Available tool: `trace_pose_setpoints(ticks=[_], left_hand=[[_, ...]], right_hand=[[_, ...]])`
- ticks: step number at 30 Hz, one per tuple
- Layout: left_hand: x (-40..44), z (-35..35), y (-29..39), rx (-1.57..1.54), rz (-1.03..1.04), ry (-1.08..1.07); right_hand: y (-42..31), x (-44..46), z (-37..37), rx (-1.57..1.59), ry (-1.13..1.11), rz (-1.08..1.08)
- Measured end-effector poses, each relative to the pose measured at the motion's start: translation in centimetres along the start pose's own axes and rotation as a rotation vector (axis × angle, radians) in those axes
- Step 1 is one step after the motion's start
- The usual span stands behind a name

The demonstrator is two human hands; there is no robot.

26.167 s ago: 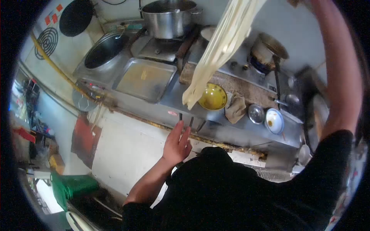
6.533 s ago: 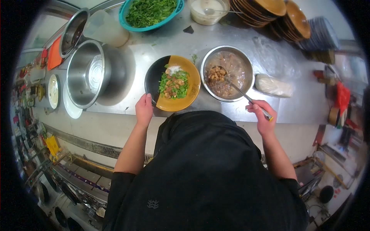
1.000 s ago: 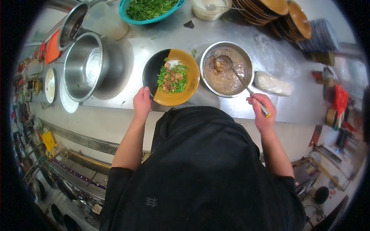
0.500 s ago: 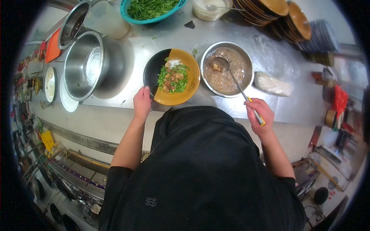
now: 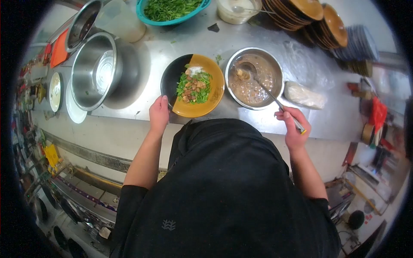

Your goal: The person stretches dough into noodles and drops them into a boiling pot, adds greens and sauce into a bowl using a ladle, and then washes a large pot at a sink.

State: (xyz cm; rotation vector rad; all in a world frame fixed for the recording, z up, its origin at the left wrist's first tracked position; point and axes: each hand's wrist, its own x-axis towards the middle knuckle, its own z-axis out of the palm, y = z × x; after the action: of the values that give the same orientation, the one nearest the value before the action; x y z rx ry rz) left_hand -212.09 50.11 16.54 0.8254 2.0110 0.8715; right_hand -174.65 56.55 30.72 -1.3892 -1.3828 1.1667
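My left hand (image 5: 159, 112) grips the lower left rim of a black and yellow bowl (image 5: 215, 92) on the steel counter. Chopped greens (image 5: 204, 95), brown diced pieces and a white powder lie in that bowl. My right hand (image 5: 296, 125) is closed round the handle of a ladle (image 5: 269, 92). The ladle's head sits in the brown, bubbly broth of a steel basin (image 5: 282, 81), right of the bowl, with a few pieces in it. A pale plastic-wrapped block (image 5: 305, 95) lies just right of the basin.
An empty-looking large steel bowl (image 5: 84, 81) stands at the left beside two pale plates (image 5: 56, 92). Behind are a teal basin of greens (image 5: 172, 21), a white tub with a spoon (image 5: 236, 16), stacked yellow bowls (image 5: 331, 26) and grey bowls (image 5: 357, 43).
In the last second the ladle has shifted about within the broth, and fewer pieces show in its head. My left hand has kept its hold on the bowl's rim.
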Motion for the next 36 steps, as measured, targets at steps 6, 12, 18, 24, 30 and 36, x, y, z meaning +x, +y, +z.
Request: trace_pose_setpoints(ticks=[6,12,18,24,30,36], left_hand=[[0.2,0.0,0.0,0.034,0.009,-0.005],[0.1,0.0,-0.1,-0.019,0.011,-0.002],[0.4,0.3,-0.7,-0.168,-0.09,-0.088],[0.9,1.4,-1.8,-0.715,-0.415,-0.373],[0.6,0.6,0.9,-0.738,-0.391,-0.439],[-3.0,0.6,3.9,-0.731,-0.17,-0.389]], right_hand=[[-2.0,1.9,3.0,-0.349,-0.365,-0.381],[-1.6,2.4,6.1,-0.397,-0.482,-0.462],[-1.3,1.6,2.9,0.034,-0.038,0.006],[2.6,-0.9,0.4,-0.475,-0.029,-0.274],[6.0,-3.5,2.2,-0.101,0.078,0.219],[12.7,-4.7,-0.8,0.355,-0.053,0.684]])
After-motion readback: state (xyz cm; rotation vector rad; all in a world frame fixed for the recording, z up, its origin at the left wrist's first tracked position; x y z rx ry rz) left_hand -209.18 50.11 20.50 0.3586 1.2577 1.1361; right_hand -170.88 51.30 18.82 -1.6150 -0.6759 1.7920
